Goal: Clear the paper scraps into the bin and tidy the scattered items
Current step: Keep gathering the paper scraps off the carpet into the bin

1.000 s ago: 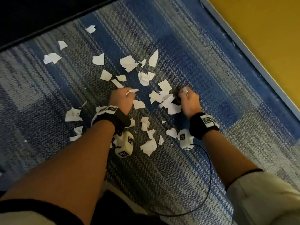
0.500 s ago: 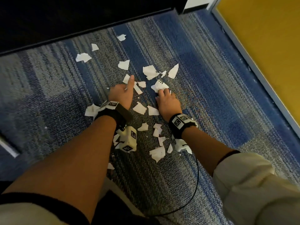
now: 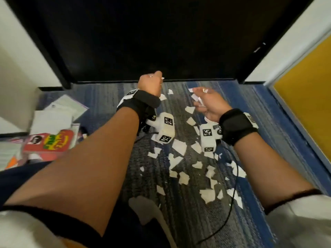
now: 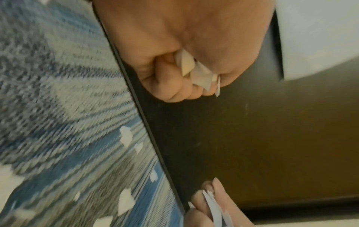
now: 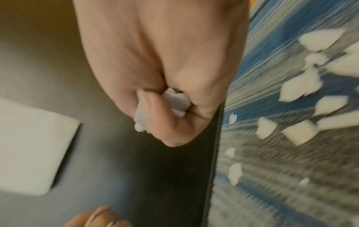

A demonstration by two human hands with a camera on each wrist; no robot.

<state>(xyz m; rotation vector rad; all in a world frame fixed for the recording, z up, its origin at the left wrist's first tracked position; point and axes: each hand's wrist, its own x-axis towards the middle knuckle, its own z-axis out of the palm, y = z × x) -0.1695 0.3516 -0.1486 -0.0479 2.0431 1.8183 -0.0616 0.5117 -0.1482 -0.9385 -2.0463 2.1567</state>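
Paper scraps [image 3: 179, 146] litter the carpet [image 3: 250, 113]; both fists hold some, raised near a dark panel [image 3: 143, 42] (no bin in view). Left hand [image 3: 150, 83] clenches a wad, right hand [image 3: 208, 102] curls round several. Loose corners protrude, so I judge pieces could slip out mid-carry.

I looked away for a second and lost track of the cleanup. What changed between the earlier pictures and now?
Both hands have lifted off the blue and grey striped carpet toward the large black surface. The left hand now holds white torn paper scraps in a fist; the right hand grips its own white scraps. Many loose white scraps still litter the carpet.
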